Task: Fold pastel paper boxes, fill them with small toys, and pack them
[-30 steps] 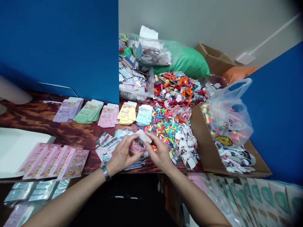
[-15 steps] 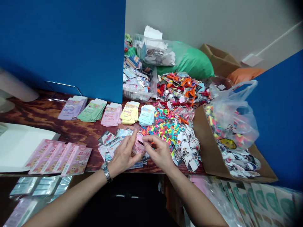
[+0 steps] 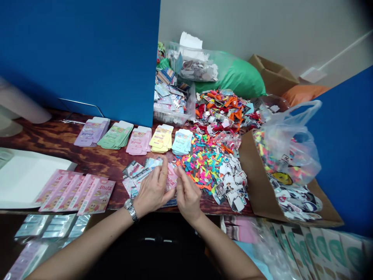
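My left hand (image 3: 154, 186), with a metal watch (image 3: 131, 210) at the wrist, is closed round a small pink box (image 3: 171, 178) with printed pictures. My right hand (image 3: 189, 194) pinches at the box's upper right edge, its thumb and fingers together on the pink card there. Whether anything else sits between those fingertips is hidden. Under and left of my hands lie several printed cards and packets (image 3: 135, 173). Just right of them spreads a heap of small bright balloons (image 3: 204, 161), with white cut-out stickers (image 3: 233, 179) beside it.
Behind stand stacks of flat purple (image 3: 90, 132), green (image 3: 116, 135), pink (image 3: 139, 140), yellow (image 3: 161, 138) and blue (image 3: 182, 142) boxes. Finished-looking pink boxes (image 3: 97, 194) lie at left by a white tray (image 3: 26, 175). A cardboard box (image 3: 256, 175) holds stickers and a plastic bag (image 3: 294, 147).
My right hand has moved slightly down and left, closer to my left hand, and its fingertips now meet the pink box's edge. The view has shifted a little.
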`<state>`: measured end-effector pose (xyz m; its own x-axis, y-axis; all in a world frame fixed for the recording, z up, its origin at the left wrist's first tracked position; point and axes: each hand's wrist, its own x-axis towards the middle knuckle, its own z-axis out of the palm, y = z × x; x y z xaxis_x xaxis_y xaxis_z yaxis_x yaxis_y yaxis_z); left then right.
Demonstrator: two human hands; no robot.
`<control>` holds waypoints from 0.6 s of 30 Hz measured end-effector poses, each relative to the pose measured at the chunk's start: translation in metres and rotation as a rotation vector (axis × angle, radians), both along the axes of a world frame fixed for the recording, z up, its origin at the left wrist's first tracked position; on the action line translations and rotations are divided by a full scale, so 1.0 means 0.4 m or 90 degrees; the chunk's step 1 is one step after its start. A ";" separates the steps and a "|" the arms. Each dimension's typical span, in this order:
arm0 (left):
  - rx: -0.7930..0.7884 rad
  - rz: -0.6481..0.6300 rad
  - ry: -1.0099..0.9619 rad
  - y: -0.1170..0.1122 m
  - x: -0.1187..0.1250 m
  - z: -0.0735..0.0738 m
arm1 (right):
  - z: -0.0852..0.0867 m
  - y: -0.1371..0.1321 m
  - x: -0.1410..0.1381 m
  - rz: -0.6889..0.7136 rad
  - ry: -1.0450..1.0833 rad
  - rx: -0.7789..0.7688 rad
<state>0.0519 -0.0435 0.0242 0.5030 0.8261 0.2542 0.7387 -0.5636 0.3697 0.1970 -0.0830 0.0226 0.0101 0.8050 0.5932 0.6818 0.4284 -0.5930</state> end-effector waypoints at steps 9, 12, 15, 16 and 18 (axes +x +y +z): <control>-0.169 -0.024 -0.114 -0.020 -0.074 0.041 | -0.010 0.027 -0.017 0.099 0.154 -0.149; -0.177 0.008 -0.141 -0.055 -0.151 0.061 | -0.015 0.063 -0.039 0.229 0.106 -0.188; -0.131 0.083 -0.124 -0.096 -0.237 0.066 | -0.049 0.124 -0.092 0.313 -0.064 -0.173; -0.109 0.112 -0.112 -0.108 -0.262 0.065 | -0.063 0.145 -0.116 0.323 -0.143 -0.166; -0.064 0.160 -0.080 -0.130 -0.303 0.056 | -0.089 0.180 -0.164 0.348 -0.313 -0.169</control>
<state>-0.0694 -0.0957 0.0466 0.2489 0.9449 0.2128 0.7953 -0.3248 0.5118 0.1315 -0.0111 -0.0129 -0.6430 0.7356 0.2132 0.6256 0.6650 -0.4079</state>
